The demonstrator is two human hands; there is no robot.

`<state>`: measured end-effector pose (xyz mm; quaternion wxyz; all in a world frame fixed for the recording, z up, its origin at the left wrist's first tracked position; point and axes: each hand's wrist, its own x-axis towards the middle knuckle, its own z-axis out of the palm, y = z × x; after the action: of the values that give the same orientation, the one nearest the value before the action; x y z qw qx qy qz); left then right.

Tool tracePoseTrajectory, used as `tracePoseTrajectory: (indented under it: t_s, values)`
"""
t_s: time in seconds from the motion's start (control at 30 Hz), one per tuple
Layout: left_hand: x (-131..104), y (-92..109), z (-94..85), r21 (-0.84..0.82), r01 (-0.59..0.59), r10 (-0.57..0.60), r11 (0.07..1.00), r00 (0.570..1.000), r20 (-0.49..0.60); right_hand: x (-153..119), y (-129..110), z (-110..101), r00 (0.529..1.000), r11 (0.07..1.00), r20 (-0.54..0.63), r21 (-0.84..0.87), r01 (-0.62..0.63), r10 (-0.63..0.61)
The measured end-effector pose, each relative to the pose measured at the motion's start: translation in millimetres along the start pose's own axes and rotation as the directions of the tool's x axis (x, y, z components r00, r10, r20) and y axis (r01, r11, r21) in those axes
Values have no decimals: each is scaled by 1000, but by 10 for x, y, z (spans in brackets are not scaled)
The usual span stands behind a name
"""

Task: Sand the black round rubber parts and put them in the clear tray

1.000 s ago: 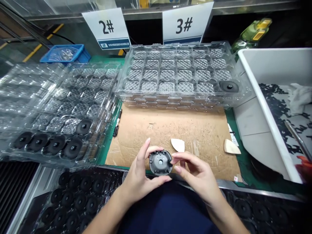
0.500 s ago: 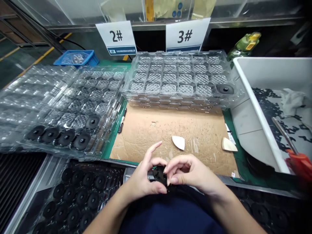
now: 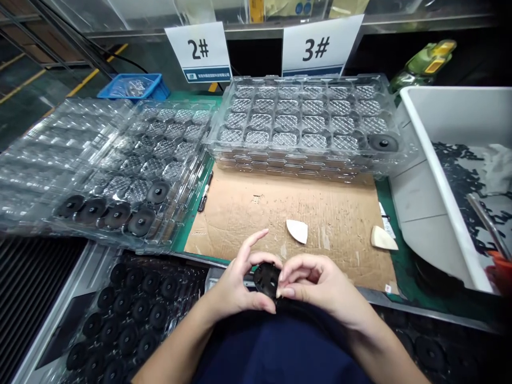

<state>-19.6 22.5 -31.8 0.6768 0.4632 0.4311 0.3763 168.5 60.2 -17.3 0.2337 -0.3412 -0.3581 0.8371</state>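
In the head view, taking its middle as the clock's centre, we have a round black plastic disc point(image 3: 264, 278) at six o'clock, just off the near edge of the brown cardboard sheet point(image 3: 336, 202). Our left hand point(image 3: 234, 290) is partly open, thumb at the disc's lower rim and a curled finger at its upper rim, gripping it, with another finger raised. Our right hand point(image 3: 326, 282) has thumb and fingertips pinched together at the disc's three o'clock edge; we cannot tell whether a small piece sits between them.

On the cardboard, we see a white wedge-shaped block point(image 3: 297, 231) towards five o'clock and a cream wedge-shaped block point(image 3: 384, 238) at four. A slim black marker point(image 3: 206, 192) lies at nine, beside the cardboard. At one o'clock we have a stack of clear plastic trays point(image 3: 300, 124), one black disc in its near right pocket. Clear trays point(image 3: 160, 144) at ten hold five discs at their near end; a blue plastic basket point(image 3: 160, 90) stands beyond. At three is a white plastic bin point(image 3: 444, 200) of small black parts.
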Motion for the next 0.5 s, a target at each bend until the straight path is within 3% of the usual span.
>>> tracePoseTrajectory:
  t_s: [0.17,0.23,0.33,0.4,0.47,0.5]
  values:
    - [115,43,-11,-6,-66,66,998,998,-12,-14,25,-36,994,998,-95,-50,43,-47]
    - [159,49,-34,16,-10,10,1000,1000,13,-13,35,-74,992,995,-114,-92,41,-51]
    - [192,32,-68,53,159,-163,986,983,89,20,51,-238,982,975,-165,-214,54,-90]
    - [187,19,-101,74,223,-228,972,971,75,104,49,-440,945,924,-259,-371,94,-200]
    - [163,31,-170,101,236,-234,966,972,-30,266,27,-679,879,813,-313,-568,131,-360]
    - [141,56,-224,125,240,-228,963,968,-104,371,10,-795,855,733,-285,-664,150,-433]
